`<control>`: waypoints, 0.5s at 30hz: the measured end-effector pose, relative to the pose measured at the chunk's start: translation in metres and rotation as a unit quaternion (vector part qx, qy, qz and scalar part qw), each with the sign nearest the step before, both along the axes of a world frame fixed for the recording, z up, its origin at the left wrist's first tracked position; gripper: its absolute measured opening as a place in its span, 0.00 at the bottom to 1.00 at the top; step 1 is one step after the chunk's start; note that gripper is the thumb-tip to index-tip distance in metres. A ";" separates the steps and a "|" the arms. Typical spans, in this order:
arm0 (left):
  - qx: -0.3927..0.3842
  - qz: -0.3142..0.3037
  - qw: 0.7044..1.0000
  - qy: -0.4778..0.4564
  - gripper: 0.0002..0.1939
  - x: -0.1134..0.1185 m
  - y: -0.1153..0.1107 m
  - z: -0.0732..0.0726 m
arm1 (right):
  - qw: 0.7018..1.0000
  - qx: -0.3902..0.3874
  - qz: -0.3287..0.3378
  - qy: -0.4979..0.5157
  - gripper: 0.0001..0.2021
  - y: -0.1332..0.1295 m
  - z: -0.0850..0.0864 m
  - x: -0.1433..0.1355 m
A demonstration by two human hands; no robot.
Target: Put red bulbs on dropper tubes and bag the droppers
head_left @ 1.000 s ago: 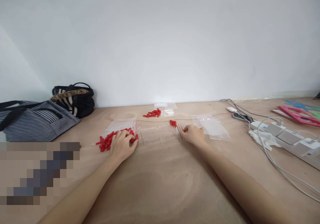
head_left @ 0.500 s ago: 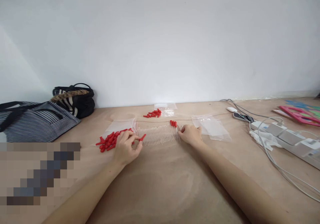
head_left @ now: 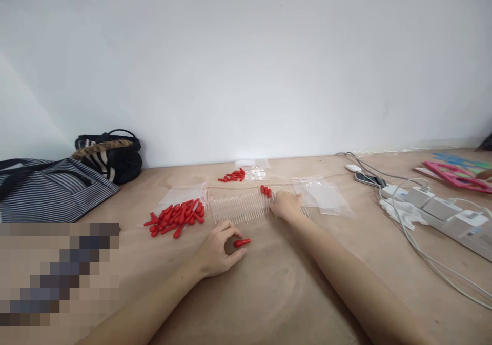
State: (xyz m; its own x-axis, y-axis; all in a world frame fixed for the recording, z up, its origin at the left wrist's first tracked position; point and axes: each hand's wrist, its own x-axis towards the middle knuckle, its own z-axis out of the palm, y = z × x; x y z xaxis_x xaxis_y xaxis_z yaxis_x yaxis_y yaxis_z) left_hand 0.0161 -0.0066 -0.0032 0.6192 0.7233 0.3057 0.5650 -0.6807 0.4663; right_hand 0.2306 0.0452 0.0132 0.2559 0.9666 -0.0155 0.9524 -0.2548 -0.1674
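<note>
My left hand [head_left: 223, 250] rests on the table with thumb and fingers apart. In the gap between them lies a single red rubber dropper bulb [head_left: 242, 243], which looks ungripped. Behind that hand is a row of clear thin tubes [head_left: 238, 208], side by side. At the row's right end, my right hand [head_left: 286, 205] is curled over the tubes, fingers bent down and mostly hidden; what they hold is out of sight. Several tube ends poke out beside its wrist. Three or so red bulbs [head_left: 265, 190] sit at the tops of tubes just left of it.
A heap of red bulbs [head_left: 177, 217] lies left, by a clear plastic bag [head_left: 184, 194]. Another bag [head_left: 323, 196] lies right. Farther back are smaller red bulbs [head_left: 232, 175] and tubes. Striped bags [head_left: 57, 188] stand left; a power strip [head_left: 442, 209] with cables is right.
My left hand has moved right and toward me from the heap; its red bulb now lies on the table between parted fingers. My right hand stays at the row's end, its fingers curled further under.
</note>
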 end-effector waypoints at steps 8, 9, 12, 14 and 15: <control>-0.030 0.025 0.999 -0.012 0.04 0.009 -0.002 0.000 | 0.999 0.008 0.016 -0.026 0.11 0.005 -0.003 -0.008; -0.030 0.023 0.999 -0.015 0.04 0.009 -0.003 0.000 | 0.999 0.010 0.018 -0.030 0.11 0.004 -0.002 -0.009; -0.028 0.016 0.999 -0.014 0.04 0.008 -0.003 0.000 | 0.999 0.021 0.024 -0.039 0.11 -0.004 0.005 -0.006; -0.026 0.014 1.000 -0.011 0.03 0.007 -0.002 0.000 | 0.998 0.034 0.033 -0.048 0.11 -0.016 0.009 0.000; -0.026 0.013 1.000 -0.011 0.03 0.007 -0.002 -0.001 | 0.996 0.046 0.044 -0.057 0.11 -0.023 0.010 0.004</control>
State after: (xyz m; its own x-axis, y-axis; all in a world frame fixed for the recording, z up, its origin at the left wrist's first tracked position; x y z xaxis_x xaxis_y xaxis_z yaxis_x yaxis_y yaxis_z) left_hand 0.0227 -0.0087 -0.0041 0.5940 0.7541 0.2801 0.5713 -0.6406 0.5131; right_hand 0.2350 0.0222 0.0227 0.1643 0.9815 0.0986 0.9846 -0.1571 -0.0766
